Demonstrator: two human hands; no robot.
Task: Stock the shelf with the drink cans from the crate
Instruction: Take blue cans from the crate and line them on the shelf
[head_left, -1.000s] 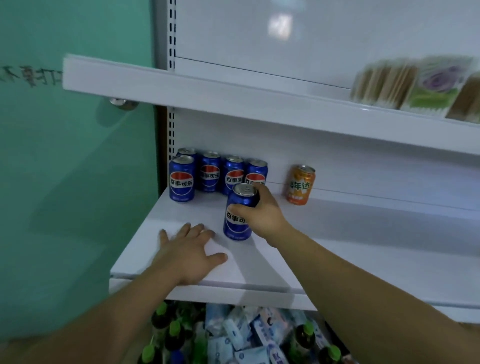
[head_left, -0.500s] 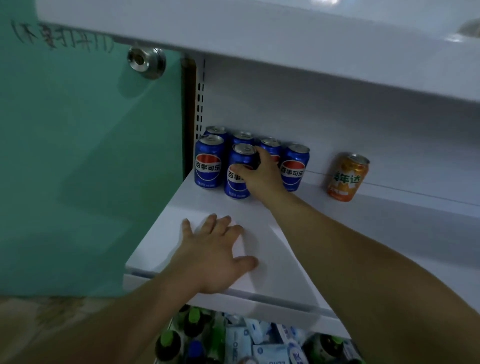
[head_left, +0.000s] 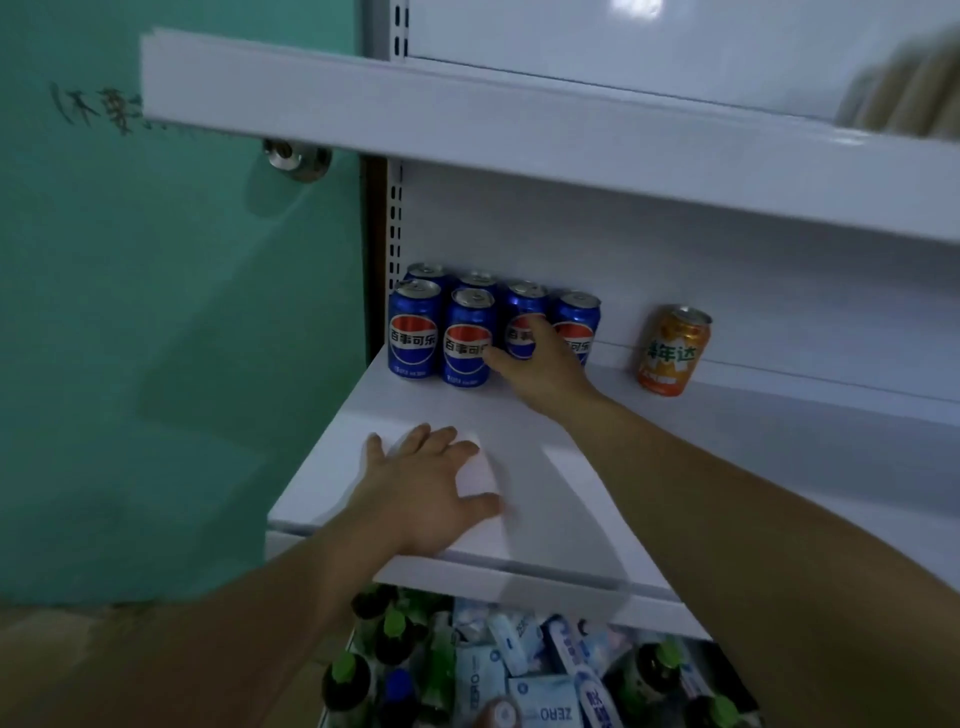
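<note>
Several blue cola cans stand in two rows at the back left of the white middle shelf. The front row's second blue can stands upright beside another blue can. My right hand is just right of it, thumb touching its side, fingers lying loosely across the can behind. An orange drink can stands alone further right against the back wall. My left hand lies flat, fingers spread, on the shelf near its front edge. No crate can be made out.
An upper shelf overhangs the cans, with blurred packets at its right end. A green glass panel with a metal knob closes off the left side. Under the middle shelf sit green-capped bottles and light blue packs.
My right hand carried a blue can from mid-shelf back to the front row beside the others and has loosened its grip. The camera view shifted; my left hand stayed flat on the shelf.
</note>
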